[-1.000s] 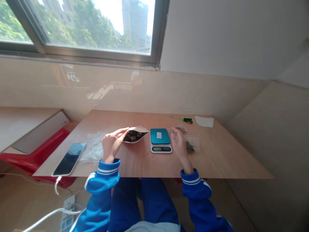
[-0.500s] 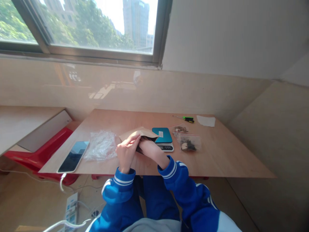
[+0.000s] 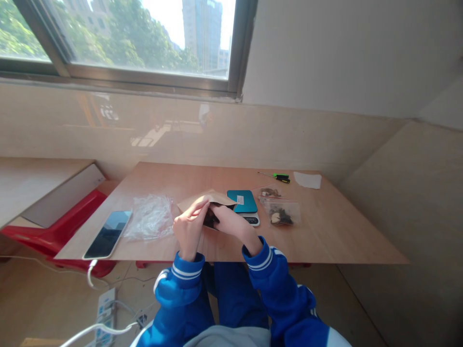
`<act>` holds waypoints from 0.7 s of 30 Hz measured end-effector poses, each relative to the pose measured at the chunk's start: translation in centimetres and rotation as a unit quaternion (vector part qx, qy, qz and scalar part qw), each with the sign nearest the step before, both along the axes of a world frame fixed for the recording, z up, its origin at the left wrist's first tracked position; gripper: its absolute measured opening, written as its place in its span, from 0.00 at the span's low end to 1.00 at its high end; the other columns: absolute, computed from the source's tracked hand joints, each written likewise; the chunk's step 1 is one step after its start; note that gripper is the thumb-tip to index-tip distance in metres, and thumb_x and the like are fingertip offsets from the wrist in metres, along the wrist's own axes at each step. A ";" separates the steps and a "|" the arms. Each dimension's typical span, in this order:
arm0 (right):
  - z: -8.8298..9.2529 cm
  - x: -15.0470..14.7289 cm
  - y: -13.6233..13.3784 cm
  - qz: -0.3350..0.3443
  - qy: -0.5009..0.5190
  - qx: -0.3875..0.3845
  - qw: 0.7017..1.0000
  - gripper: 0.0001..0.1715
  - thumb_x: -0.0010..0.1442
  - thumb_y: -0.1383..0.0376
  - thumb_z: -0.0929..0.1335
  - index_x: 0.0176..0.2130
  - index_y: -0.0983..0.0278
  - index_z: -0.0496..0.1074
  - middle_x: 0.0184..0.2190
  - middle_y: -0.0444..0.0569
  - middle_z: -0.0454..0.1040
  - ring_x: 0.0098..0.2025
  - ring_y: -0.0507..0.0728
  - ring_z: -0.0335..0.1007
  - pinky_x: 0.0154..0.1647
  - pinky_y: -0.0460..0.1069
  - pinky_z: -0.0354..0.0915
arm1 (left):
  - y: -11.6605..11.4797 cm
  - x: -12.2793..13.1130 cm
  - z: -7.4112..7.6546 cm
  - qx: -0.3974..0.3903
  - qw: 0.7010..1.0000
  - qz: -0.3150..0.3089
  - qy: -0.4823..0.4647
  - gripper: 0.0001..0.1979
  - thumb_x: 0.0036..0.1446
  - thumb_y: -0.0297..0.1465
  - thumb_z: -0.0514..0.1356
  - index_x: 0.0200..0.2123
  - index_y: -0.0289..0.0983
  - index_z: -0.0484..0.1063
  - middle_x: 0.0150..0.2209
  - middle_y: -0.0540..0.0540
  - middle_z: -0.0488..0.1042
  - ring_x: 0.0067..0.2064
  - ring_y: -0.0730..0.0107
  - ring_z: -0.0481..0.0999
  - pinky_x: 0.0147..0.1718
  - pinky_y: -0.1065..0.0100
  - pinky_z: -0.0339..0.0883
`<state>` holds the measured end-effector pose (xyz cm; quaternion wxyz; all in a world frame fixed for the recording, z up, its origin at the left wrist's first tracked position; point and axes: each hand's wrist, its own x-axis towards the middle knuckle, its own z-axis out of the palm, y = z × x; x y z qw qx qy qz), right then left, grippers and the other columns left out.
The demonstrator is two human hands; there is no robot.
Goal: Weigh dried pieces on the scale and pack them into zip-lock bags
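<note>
Kraft pouch pinched open by left hand | right hand pressed at its mouth, fingertips hidden | held above desk | contents could be spilled if grip is slackened

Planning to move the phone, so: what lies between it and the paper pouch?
A crumpled clear plastic bag lies between the phone and the paper pouch, in the head view.

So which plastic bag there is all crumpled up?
The crumpled clear plastic bag beside the phone; the upper zip bag and lower zip bag right of the scale lie flat, holding pieces.
</note>
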<state>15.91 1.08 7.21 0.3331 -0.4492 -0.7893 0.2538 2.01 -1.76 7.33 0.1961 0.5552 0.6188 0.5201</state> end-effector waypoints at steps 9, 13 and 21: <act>3.9 2.1 -1.9 0.098 0.021 -0.058 0.993 0.29 0.51 0.81 0.59 0.47 0.60 0.72 0.46 0.47 0.76 0.48 0.55 0.72 0.51 0.51 0.67 | 0.4 -0.2 1.4 -0.054 0.998 -0.009 -0.011 0.15 0.52 0.47 0.61 0.39 0.49 0.81 0.28 0.52 0.82 0.35 0.60 0.81 0.34 0.65 0.69; 3.6 2.9 -2.1 0.100 0.033 -0.077 0.991 0.29 0.51 0.81 0.60 0.47 0.60 0.73 0.46 0.46 0.76 0.47 0.55 0.72 0.47 0.49 0.68 | 0.3 -0.1 1.7 -0.078 0.997 -0.010 -0.021 0.15 0.52 0.47 0.62 0.39 0.50 0.81 0.29 0.54 0.82 0.35 0.62 0.81 0.34 0.67 0.69; 3.5 2.6 -2.2 0.134 0.030 -0.083 0.987 0.29 0.51 0.82 0.59 0.45 0.62 0.75 0.44 0.47 0.77 0.46 0.54 0.73 0.50 0.49 0.67 | 0.0 0.4 1.6 -0.076 0.997 0.005 -0.005 0.13 0.52 0.46 0.61 0.38 0.51 0.81 0.29 0.55 0.82 0.35 0.63 0.81 0.33 0.68 0.68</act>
